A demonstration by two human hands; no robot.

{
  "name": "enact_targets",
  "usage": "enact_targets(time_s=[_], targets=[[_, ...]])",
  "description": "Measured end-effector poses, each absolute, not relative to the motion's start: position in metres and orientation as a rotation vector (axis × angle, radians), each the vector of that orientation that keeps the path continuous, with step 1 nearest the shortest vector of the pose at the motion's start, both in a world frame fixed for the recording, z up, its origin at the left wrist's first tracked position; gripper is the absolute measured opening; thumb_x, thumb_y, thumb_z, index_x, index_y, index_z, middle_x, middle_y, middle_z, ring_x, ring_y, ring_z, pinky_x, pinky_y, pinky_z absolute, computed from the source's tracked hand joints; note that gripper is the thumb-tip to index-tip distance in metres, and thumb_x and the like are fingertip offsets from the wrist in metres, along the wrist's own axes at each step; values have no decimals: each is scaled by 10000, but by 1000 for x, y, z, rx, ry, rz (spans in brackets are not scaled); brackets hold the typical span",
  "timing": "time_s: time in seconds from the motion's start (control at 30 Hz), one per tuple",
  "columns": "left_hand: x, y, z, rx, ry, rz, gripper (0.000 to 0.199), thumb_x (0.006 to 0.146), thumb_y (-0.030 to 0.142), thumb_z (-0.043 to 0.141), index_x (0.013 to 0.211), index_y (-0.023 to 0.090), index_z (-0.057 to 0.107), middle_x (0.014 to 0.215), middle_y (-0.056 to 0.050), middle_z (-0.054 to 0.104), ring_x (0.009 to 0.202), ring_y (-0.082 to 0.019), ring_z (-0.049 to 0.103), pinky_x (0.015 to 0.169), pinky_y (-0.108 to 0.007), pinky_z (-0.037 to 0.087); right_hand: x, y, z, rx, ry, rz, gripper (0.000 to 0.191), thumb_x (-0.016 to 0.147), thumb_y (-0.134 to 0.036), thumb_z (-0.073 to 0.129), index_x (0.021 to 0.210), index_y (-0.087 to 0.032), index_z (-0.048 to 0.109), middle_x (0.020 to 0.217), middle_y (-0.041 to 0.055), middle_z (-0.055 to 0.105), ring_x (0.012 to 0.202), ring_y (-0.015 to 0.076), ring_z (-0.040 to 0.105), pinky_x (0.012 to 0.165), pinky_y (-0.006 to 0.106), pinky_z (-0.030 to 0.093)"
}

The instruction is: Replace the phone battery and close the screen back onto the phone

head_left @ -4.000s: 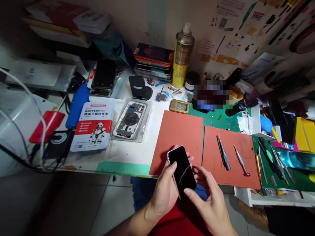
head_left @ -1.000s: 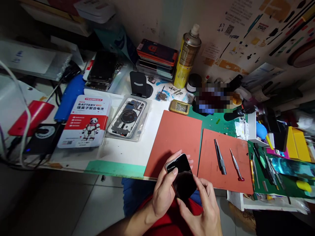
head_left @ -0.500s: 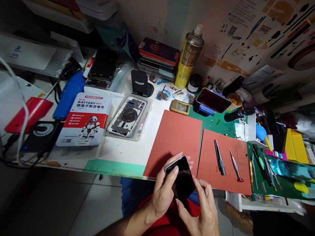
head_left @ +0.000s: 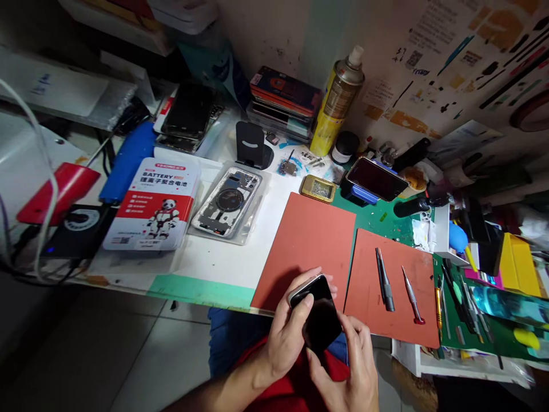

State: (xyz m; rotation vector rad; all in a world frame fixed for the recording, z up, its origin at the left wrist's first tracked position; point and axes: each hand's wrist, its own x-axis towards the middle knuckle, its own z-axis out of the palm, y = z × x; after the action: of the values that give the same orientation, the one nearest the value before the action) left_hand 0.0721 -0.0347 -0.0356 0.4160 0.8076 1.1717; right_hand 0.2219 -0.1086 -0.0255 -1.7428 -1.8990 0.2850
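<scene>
A black-screened phone (head_left: 321, 315) with a pale edge is tilted in the air at the table's front edge, its screen dark. My left hand (head_left: 289, 329) wraps round its upper left part, with the thumb on the screen and fingertips showing past the far side. My right hand (head_left: 354, 360) grips the lower end, forefinger at the right edge and thumb at the bottom corner. Just beyond lies a red-brown mat (head_left: 306, 240). Tweezers (head_left: 385, 280) and a screwdriver (head_left: 413, 296) rest on a second red-brown mat (head_left: 364, 303) to the right.
An opened phone housing (head_left: 229, 201) lies left of the mats, beside a battery box (head_left: 150, 209). Farther back are a phone stand (head_left: 251, 144), stacked phones (head_left: 285, 100), a spray can (head_left: 337, 103) and a propped phone (head_left: 377, 178). A person's leg (head_left: 414, 383) shows at lower right.
The view has shifted slightly, so the things on the table appear a little farther right. Both hands keep nearly the same hold on the phone.
</scene>
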Motion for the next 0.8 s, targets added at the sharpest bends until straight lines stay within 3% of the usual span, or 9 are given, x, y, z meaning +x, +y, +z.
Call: enact_targets(time_s=[0.37, 0.8], targets=[[71, -29, -34, 589, 793, 1158, 443, 1085, 469, 646, 1479, 267, 662, 1390, -105, 770, 1208, -250, 755, 1085, -383, 609, 209, -114, -28, -1833, -1680, 324, 493, 1026, -441, 729, 1445, -204, 624, 1234, 159, 681, 1110, 293, 732, 837, 381, 667], [69, -31, -31, 586, 776, 1181, 418, 1108, 449, 619, 1486, 288, 696, 1402, -93, 783, 1245, -254, 764, 1127, -387, 604, 213, -114, -28, -1773, -1758, 266, 584, 980, -371, 801, 1511, -197, 630, 1211, 158, 677, 1059, 289, 732, 831, 395, 679]])
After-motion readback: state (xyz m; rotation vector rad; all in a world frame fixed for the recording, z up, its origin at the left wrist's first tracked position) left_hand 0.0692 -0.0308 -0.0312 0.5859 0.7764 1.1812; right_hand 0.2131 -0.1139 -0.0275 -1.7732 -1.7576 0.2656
